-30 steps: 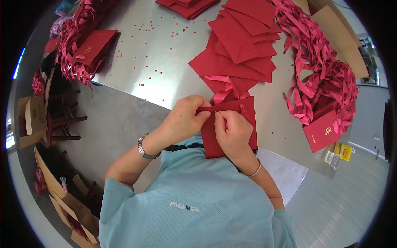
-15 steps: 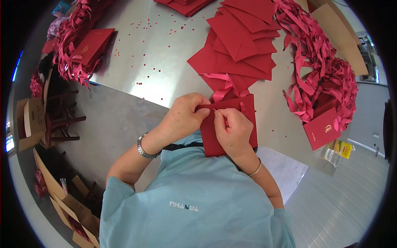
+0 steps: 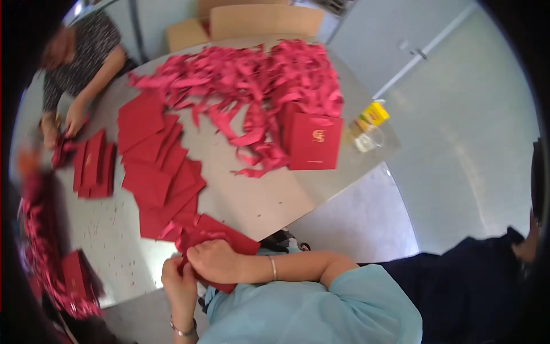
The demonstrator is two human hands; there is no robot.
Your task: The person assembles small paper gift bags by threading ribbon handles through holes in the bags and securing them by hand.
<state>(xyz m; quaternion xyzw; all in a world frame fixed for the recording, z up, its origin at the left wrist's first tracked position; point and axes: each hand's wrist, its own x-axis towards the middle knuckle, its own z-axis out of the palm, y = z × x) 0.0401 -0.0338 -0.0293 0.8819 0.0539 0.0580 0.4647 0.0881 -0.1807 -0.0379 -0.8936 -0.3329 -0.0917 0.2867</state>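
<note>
A flat red paper bag lies tilted against my body at the table's near edge. My left hand, with a watch on its wrist, is closed, pinching the bag's upper edge. Right beside it, my right hand is closed over the same edge, its fingertips close to the left ones on the pink ribbon. The fingertips are partly hidden and a little blurred. Just beyond the hands lies a fanned pile of flat red bags.
Pink ribbons heap across the far table, with a gold-printed red bag at their end. Nearby are a yellow packet and clear cup. A co-worker handles red pieces at far left, beside stacked bags.
The view has swung to the right, bringing the co-worker and the cabinet side into sight. Both hands stay together at the bag's edge, and the bag now lies more tilted.
</note>
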